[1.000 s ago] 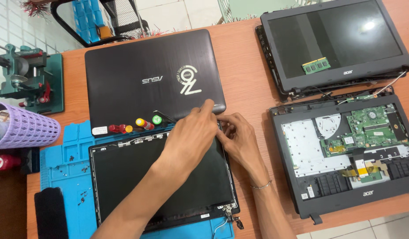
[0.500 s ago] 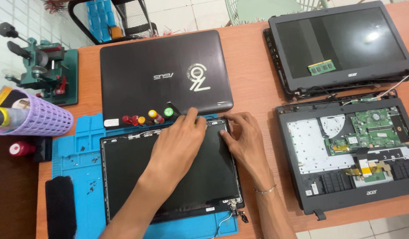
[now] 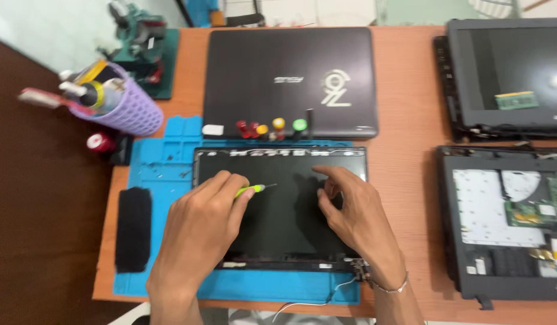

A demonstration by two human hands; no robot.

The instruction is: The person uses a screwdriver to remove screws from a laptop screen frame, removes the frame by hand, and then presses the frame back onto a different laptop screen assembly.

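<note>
Screen panel (image 3: 284, 204), dark and lying flat on the blue work mat (image 3: 164, 162), near the front edge of the tabletop (image 3: 405, 90), just left of its middle. Person is leaning over it, both hands on the glass.

Left hand (image 3: 197, 232): now gripping a small screwdriver (image 3: 249, 190) with a yellow-green handle, tip pointing right across the upper part of the panel. Half a second ago this hand was lying flat near the panel's top edge with no tool showing; the tool is new. Right hand (image 3: 357, 210): holding nothing, fingers spread and curled, fingertips resting on the panel right of centre. It has shifted down from the top right corner.

Judgement: work seems to be passing from feeling along the frame to using the driver on it; which screw, cannot tell.

Surroundings: closed dark laptop (image 3: 290, 81) lying behind the mat, a row of coloured driver handles (image 3: 269, 127) between it and the panel. Purple mesh holder (image 3: 119, 105) tilting at the mat's back left corner. Opened laptop base (image 3: 504, 219) with exposed board sitting toward the right edge, a second screen assembly (image 3: 510, 78) behind it.
</note>
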